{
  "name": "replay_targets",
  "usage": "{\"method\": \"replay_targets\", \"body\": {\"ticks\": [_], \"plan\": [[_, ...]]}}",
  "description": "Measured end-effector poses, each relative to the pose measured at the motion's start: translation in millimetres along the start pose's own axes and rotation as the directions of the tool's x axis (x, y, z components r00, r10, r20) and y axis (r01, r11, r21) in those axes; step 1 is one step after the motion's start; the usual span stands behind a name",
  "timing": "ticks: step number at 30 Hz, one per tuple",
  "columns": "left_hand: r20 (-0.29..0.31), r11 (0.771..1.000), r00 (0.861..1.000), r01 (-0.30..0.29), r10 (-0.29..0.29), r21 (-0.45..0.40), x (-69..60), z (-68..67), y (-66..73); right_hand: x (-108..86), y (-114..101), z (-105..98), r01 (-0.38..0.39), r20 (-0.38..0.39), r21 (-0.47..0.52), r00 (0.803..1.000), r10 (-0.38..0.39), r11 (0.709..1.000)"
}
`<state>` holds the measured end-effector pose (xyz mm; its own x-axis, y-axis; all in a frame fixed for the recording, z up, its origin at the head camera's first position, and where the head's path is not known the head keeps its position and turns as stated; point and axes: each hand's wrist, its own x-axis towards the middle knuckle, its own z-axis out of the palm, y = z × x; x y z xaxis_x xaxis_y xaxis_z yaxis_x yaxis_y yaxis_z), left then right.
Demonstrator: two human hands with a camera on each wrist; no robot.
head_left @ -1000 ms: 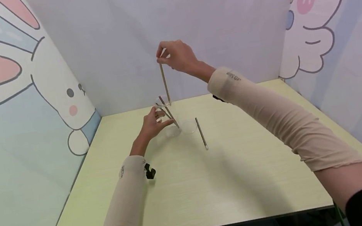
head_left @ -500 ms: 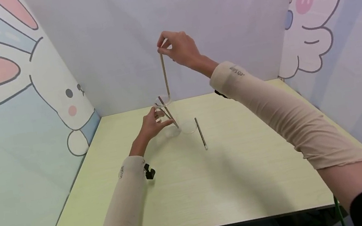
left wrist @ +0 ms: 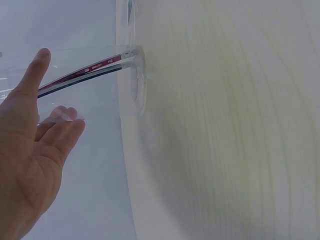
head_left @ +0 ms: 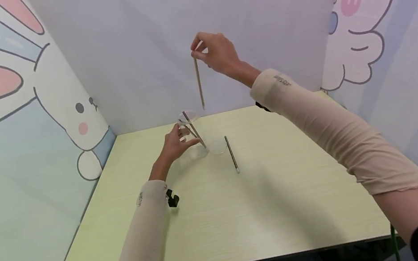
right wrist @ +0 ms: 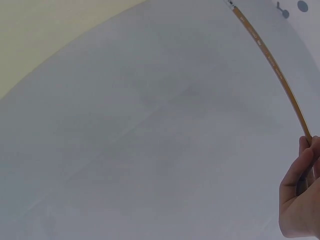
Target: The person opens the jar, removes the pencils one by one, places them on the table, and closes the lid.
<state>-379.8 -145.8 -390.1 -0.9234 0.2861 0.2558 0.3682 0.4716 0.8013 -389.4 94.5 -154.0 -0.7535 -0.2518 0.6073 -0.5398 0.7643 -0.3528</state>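
Observation:
My left hand (head_left: pixel 176 143) curls round a tall clear cup (head_left: pixel 187 115) standing on the table. Two pencils (head_left: pixel 195 129) lean inside it; the left wrist view shows a red pencil (left wrist: pixel 105 63) and a dark pencil (left wrist: pixel 82 80) slanting between the thumb and fingers. Higher up, my right hand (head_left: pixel 218 54) pinches one end of a yellow pencil (head_left: pixel 199 82). It hangs nearly upright, its lower tip above and right of the cup's rim. In the right wrist view the yellow pencil (right wrist: pixel 272 62) reaches up from the fingertips.
A second clear round container (head_left: pixel 217 147) is beside the cup, mostly too transparent to make out. Just right of it is a dark pencil (head_left: pixel 232 154). The pale table (head_left: pixel 214 220) ends at a grey back wall (head_left: pixel 135 69).
My right hand has risen and shifted right, drawing the yellow pencil from the cup's rim until it hangs clear of it. The left hand and cup have stayed in place.

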Motion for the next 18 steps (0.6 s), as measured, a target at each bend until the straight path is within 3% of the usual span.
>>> {"method": "replay_targets", "body": {"ticks": [18], "plan": [[0.008, 1.0, 1.0, -0.001, 0.001, -0.011, -0.2, -1.7, -1.7, -28.4, 55, 16, -0.029, 0.028, 0.023, 0.999, 0.029, 0.999]]}}
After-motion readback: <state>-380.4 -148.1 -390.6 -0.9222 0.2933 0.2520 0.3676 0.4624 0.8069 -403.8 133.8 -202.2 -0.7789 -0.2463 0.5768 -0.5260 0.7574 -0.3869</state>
